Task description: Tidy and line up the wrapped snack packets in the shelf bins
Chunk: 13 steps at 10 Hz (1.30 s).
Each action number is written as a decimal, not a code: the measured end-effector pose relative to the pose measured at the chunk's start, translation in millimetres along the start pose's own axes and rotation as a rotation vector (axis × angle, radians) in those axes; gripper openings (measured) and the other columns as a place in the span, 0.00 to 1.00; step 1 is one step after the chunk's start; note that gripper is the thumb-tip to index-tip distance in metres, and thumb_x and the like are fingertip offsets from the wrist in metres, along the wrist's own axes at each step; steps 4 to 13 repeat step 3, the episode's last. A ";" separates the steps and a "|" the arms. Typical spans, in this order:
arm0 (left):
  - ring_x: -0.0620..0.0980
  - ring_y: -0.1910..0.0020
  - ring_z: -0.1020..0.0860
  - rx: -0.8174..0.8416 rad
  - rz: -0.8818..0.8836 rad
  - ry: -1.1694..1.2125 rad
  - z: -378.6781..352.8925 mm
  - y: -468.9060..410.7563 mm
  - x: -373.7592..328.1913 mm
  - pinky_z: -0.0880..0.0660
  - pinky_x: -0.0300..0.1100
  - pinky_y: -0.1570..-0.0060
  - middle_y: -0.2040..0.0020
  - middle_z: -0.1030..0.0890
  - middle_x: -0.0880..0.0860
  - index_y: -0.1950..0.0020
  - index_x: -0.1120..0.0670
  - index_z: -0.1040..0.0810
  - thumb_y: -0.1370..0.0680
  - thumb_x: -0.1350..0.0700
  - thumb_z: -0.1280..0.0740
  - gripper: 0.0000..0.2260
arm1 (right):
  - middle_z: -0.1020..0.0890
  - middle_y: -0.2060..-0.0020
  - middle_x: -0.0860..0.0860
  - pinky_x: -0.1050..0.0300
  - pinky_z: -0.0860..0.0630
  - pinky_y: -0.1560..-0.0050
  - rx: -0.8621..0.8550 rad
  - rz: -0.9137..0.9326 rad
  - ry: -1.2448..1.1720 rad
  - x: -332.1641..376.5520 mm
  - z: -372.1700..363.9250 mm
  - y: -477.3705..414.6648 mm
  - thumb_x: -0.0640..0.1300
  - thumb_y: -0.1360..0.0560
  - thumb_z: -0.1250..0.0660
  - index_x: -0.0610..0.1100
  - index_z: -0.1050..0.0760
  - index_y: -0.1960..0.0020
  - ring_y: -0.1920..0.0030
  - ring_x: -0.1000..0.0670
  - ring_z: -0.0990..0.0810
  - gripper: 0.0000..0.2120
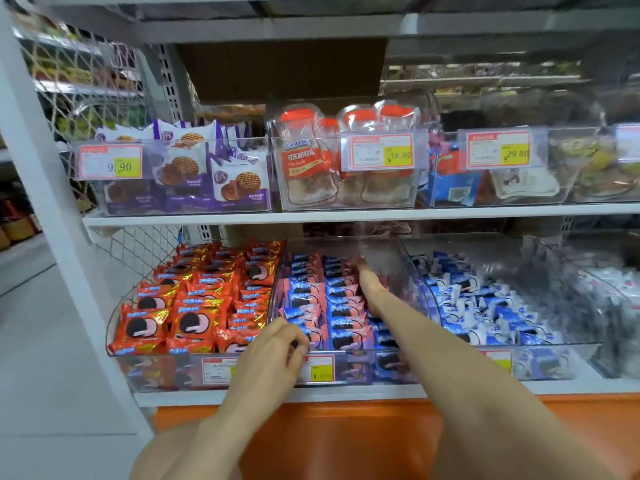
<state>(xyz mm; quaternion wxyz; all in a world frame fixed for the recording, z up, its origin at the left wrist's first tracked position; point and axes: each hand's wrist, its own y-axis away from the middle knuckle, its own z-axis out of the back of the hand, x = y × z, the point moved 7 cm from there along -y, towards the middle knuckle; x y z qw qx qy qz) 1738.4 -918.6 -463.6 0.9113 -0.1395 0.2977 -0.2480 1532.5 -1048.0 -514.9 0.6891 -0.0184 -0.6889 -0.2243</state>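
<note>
The pink packets (343,306) stand on edge in rows running front to back in the middle bin (349,370), a clear bin on the lower shelf (381,392). Both hands are at this bin.

The right hand (371,289) reaches deep in, towards the back wall. It is seen edge-on, with the fingers stretched out straight and nothing grasped. It lies along the right flank of the second row, touching those packets. The packets right of the arm, near the bin's right wall, look looser and are partly hidden by the forearm.

The left hand (268,358) is at the bin's front left corner, over the front wall. Its fingers are curled, with the fingertips on the foremost packet of the left row (a dark biscuit print shows between them). The thumb is hidden, so I cannot tell whether the hand grips that packet or only touches it. A price tag (320,367) on the front wall sits just right of this hand.

Red packets (194,306) fill the left bin (162,375), just beside the left hand. Blue packets (485,306) lie jumbled in the right bin (585,351), apart from both hands. The upper shelf (346,214) carries more clear bins with snacks and price tags.
</note>
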 end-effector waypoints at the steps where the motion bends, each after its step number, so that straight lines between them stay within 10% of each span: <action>1: 0.40 0.56 0.28 0.007 -0.012 0.018 1.4 -0.7 -3.2 0.30 0.37 0.56 0.52 0.28 0.43 0.52 0.49 0.24 0.21 0.55 0.38 0.04 | 0.28 0.34 0.38 0.53 0.34 0.42 -0.187 0.117 0.150 17.1 21.3 19.7 0.57 0.19 0.53 0.37 0.33 0.31 0.35 0.39 0.29 0.28; 3: 0.39 0.57 0.25 -0.022 -0.036 0.233 15.8 7.8 -26.3 0.32 0.26 0.59 0.56 0.25 0.40 0.56 0.42 0.27 0.23 0.60 0.33 0.12 | 0.21 0.41 0.48 0.71 0.25 0.53 -0.012 0.558 0.207 40.1 34.5 171.0 0.43 0.22 0.36 0.45 0.27 0.36 0.48 0.53 0.22 0.14; 13: 0.39 0.57 0.25 -0.022 -0.036 0.233 15.8 7.8 -26.3 0.32 0.26 0.59 0.56 0.25 0.40 0.56 0.42 0.27 0.23 0.60 0.33 0.12 | 0.21 0.41 0.48 0.71 0.25 0.53 -0.012 0.558 0.207 40.1 34.5 171.0 0.43 0.22 0.36 0.45 0.27 0.36 0.48 0.53 0.22 0.14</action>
